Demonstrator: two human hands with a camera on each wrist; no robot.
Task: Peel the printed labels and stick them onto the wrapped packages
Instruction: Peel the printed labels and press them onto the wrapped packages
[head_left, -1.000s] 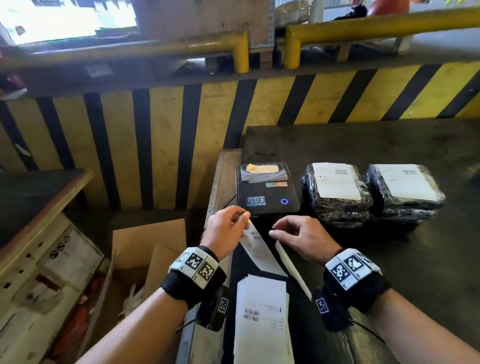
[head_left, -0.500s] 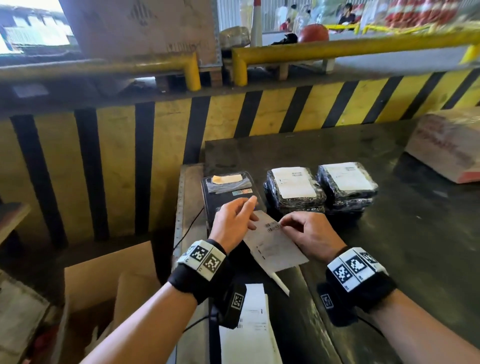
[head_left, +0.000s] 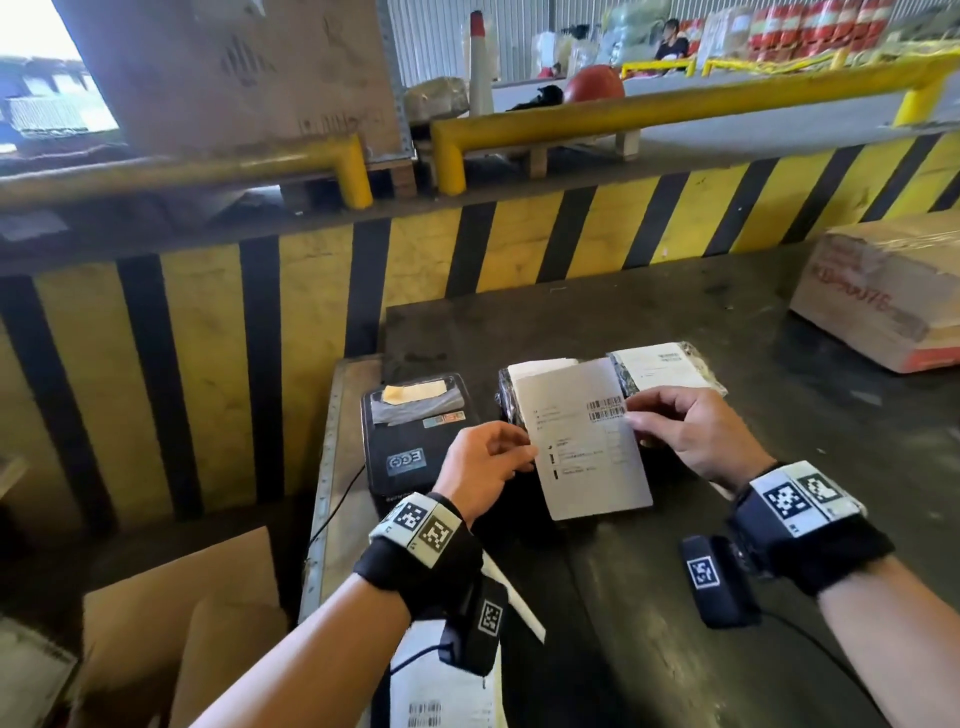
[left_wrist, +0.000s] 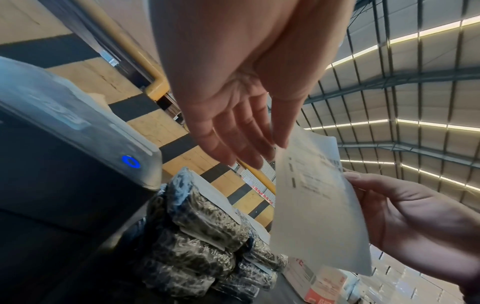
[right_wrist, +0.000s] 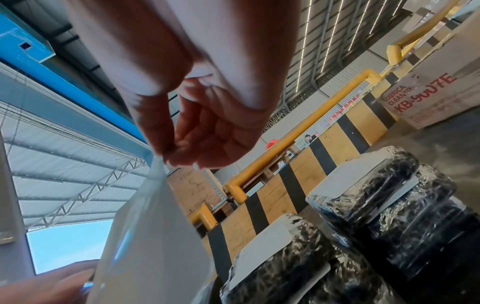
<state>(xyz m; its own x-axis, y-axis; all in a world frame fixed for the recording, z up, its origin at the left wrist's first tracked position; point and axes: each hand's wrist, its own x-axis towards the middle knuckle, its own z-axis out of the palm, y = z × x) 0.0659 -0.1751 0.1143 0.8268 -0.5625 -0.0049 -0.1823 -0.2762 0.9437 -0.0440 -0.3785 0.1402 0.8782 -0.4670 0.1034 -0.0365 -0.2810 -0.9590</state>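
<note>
A white printed label with a barcode hangs in the air between my hands, above the dark table. My left hand pinches its left edge. My right hand pinches its right edge beside the barcode, and the pinch shows in the right wrist view. Just behind the label are two stacks of black film-wrapped packages. The label partly hides the left stack. A white label lies on top of the right stack. The label's underside shows in the left wrist view.
A black label printer stands left of the stacks, its cable running off the table edge. A strip of printed labels and a loose white strip lie near me. A cardboard box sits far right, an open carton below left.
Both hands have lifted the label off the table and carried it forward, from in front of the printer to over the left package stack. The thin white strip stays on the table.
</note>
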